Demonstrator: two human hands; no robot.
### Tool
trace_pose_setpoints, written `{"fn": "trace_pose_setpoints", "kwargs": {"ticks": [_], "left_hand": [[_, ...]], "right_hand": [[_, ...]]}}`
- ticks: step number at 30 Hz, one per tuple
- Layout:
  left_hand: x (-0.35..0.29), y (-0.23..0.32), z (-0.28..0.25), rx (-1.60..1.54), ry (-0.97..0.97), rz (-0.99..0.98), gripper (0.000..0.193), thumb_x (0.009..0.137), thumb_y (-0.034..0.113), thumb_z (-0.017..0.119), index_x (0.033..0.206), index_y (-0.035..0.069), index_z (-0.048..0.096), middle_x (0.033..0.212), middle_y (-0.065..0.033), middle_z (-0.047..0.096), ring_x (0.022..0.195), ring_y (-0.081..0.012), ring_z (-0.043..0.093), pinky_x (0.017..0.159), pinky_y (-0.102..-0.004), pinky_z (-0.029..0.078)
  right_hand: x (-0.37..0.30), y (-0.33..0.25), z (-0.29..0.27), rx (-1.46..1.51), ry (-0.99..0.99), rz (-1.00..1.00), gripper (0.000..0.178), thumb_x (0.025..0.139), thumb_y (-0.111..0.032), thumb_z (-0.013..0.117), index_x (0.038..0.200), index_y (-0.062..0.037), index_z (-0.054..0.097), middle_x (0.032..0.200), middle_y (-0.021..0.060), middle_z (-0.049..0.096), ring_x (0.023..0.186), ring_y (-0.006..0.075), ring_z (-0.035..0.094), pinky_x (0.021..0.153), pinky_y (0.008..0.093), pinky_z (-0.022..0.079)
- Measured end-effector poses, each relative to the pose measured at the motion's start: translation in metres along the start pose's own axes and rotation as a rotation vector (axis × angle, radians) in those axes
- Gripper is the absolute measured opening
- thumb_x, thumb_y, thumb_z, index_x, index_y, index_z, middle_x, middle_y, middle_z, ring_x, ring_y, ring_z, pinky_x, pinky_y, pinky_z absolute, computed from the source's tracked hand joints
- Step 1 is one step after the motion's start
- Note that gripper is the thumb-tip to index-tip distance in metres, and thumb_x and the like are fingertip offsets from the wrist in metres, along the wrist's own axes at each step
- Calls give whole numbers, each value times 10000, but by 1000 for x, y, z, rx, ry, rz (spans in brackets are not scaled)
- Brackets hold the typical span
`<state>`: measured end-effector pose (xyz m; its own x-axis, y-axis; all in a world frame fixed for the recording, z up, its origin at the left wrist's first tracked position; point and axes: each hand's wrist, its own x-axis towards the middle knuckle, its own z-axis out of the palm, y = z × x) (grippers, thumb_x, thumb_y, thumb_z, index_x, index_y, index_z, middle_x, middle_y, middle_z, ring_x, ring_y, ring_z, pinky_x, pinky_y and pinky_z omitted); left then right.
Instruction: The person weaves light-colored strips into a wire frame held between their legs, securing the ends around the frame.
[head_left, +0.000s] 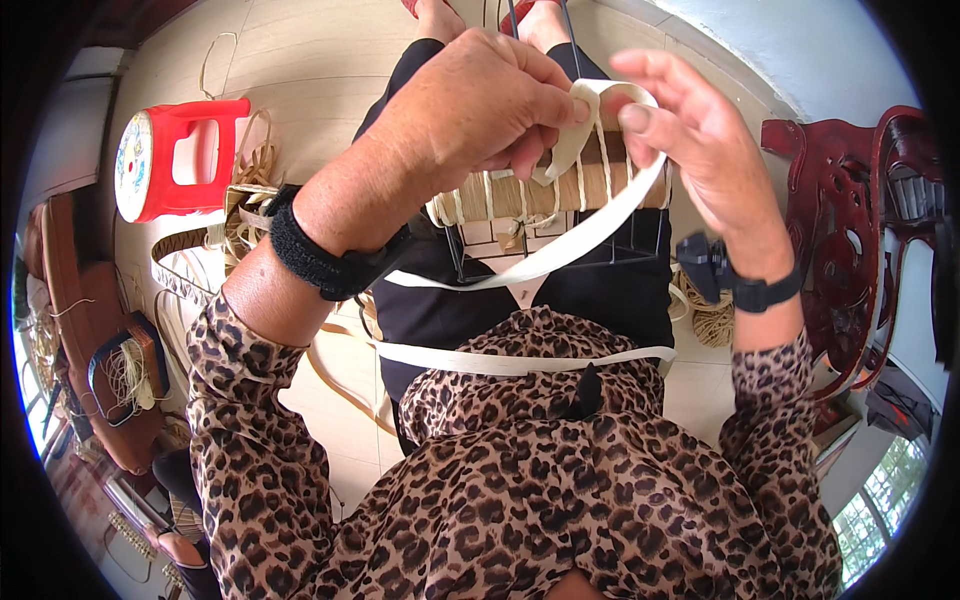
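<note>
A long flat off-white strap (570,250) curves across above my lap. My left hand (480,105) is closed on it, pinching it near its end between thumb and fingers. The strap bends into a loop beside my right hand (705,140), whose thumb rests near it while the fingers are spread apart. Below both hands, across my lap, lies a black wire frame (640,235) with a tan wrapped band (515,197) bound by white cords. My left hand hides part of that band. Another stretch of pale strap (510,362) lies across my waist.
A red plastic stool (215,170) lies on its side at the left, near a heap of tan strips (255,205). A ball of twine (713,322) sits by my right leg. Carved dark-red wooden furniture (850,240) stands at the right; a brown wooden piece (95,340) is at far left.
</note>
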<state>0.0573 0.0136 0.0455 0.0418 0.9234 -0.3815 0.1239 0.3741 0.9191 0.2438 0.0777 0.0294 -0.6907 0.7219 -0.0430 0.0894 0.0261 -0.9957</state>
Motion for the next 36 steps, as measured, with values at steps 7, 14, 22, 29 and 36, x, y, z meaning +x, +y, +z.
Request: {"fn": "trace_pose_setpoints", "kwargs": {"ticks": [7, 14, 22, 29, 36], "left_hand": [[8, 2, 12, 113, -39, 18, 183, 803, 116, 610, 670, -3, 573, 557, -45, 562, 378, -64, 477, 355, -186, 351], [22, 10, 6, 235, 27, 3, 194, 778, 109, 598, 629, -9, 562, 502, -50, 540, 361, -69, 469, 362, -204, 365], [27, 4, 4, 443, -49, 244, 219, 732, 130, 582, 577, -24, 561, 440, -40, 502, 324, -78, 444, 343, -207, 347], [21, 11, 13, 394, -32, 80, 165, 712, 126, 602, 643, -23, 589, 465, -56, 503, 367, -105, 478, 372, -231, 376], [-22, -13, 19, 553, 214, 307, 124, 761, 88, 586, 820, -18, 617, 579, -139, 571, 470, -152, 530, 486, -285, 426]], "right_hand": [[-36, 10, 0, 611, 164, 418, 233, 880, -268, 587, 906, -37, 577, 684, -29, 490, 509, 26, 371, 450, 178, 321], [-13, 7, 20, -264, 356, 173, 274, 861, -233, 609, 1045, -31, 585, 671, -9, 534, 588, 32, 476, 543, 199, 414], [-13, 1, 34, -182, 326, 301, 277, 735, -87, 651, 982, -4, 556, 718, 60, 650, 596, 86, 587, 583, 252, 479], [-11, -5, 34, -391, 311, 264, 316, 699, -56, 617, 1005, -12, 547, 691, 65, 631, 580, 124, 594, 581, 276, 480], [-18, 0, 42, -240, 388, 331, 282, 711, -40, 604, 984, 18, 568, 615, -1, 532, 554, 52, 488, 521, 235, 427]]}}
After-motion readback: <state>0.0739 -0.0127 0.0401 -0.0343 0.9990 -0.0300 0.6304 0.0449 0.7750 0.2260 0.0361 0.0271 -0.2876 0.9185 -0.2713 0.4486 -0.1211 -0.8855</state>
